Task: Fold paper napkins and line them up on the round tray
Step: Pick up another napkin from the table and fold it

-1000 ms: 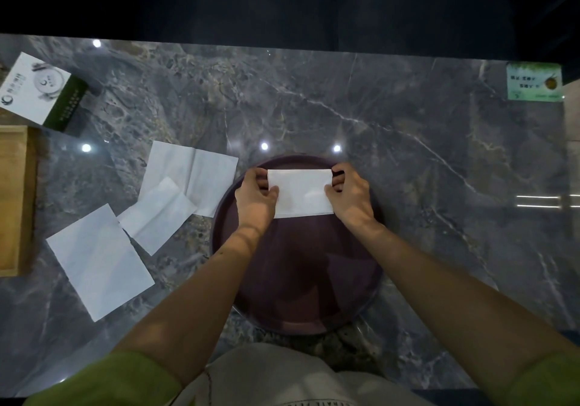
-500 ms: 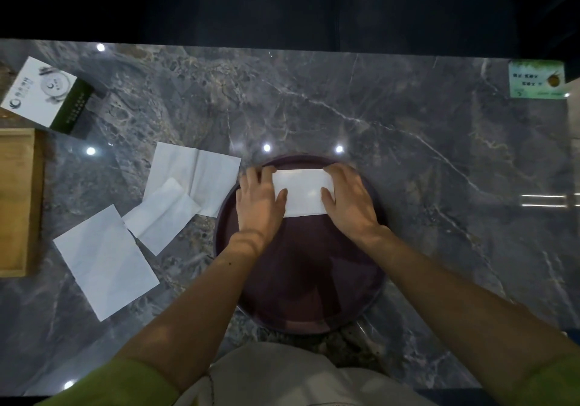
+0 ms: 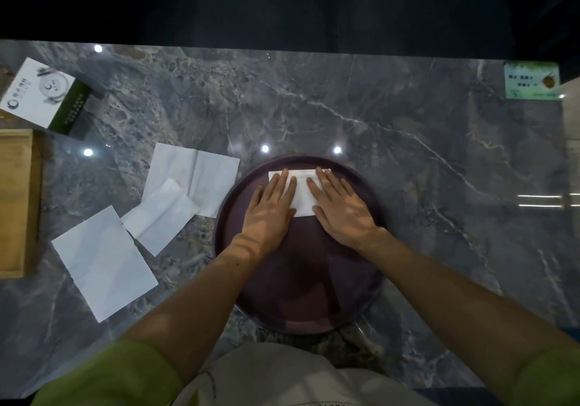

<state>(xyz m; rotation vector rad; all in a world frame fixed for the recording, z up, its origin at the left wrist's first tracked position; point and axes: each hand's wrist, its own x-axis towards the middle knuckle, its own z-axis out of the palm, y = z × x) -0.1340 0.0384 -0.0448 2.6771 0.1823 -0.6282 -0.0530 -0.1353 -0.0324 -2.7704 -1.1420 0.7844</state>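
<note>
A dark purple round tray [image 3: 298, 305] lies on the marble table in front of me. A folded white napkin [image 3: 303, 195] rests flat at the tray's far side. My left hand [image 3: 271, 214] lies flat on the napkin's left part, fingers spread. My right hand [image 3: 340, 211] presses flat on its right part. Both palms cover the napkin's ends, so only its middle strip shows. To the left of the tray, three more white napkins lie loose on the table: one unfolded [image 3: 201, 173], one half folded [image 3: 161, 217], one flat [image 3: 102, 262].
A white and green box [image 3: 40, 96] sits at the far left. A wooden tray [image 3: 15, 201] lies at the left edge. A green card [image 3: 532, 80] is at the far right corner. The table's far edge borders darkness.
The hands held the folded napkin by its ends, lowered it onto the tray's far side, then opened and flattened on top of it.
</note>
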